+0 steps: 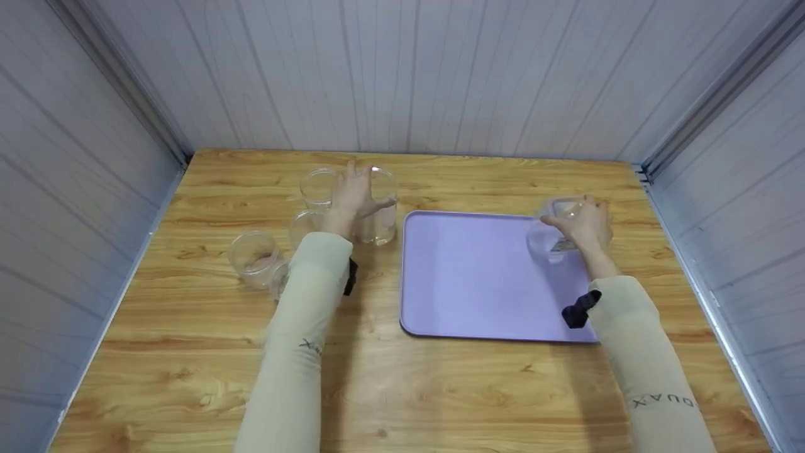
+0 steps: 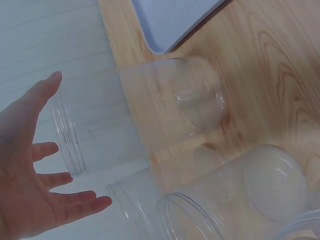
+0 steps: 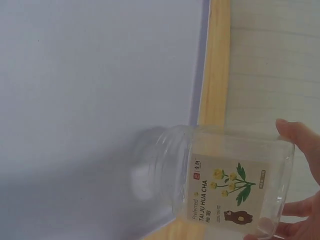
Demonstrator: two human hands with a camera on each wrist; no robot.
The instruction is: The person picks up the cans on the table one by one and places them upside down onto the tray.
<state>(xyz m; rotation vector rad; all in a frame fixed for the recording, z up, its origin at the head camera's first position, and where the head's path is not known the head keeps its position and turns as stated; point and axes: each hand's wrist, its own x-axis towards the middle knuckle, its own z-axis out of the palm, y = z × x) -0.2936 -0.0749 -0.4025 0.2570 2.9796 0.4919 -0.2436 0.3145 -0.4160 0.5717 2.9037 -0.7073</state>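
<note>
Pale walls (image 1: 377,75) are enclosing a wood-grain table (image 1: 478,396) that is carrying a purple tray (image 1: 471,277). Over the tray's right part, the grip of the right hand (image 1: 588,226) is holding a flower-labelled clear jar (image 3: 225,180), its mouth pointing down, its long axis nearly vertical. Left of the tray, a tall clear jar (image 2: 145,110) is standing mouth-up, its long axis upright, the grip of the left hand (image 1: 353,196) lying wide about its mouth.

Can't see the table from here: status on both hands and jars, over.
Right hand grips labelled jar, mouth toward purple tray. Left hand spread at rim of tall jar, contact unclear. Other clear jars close alongside.
</note>
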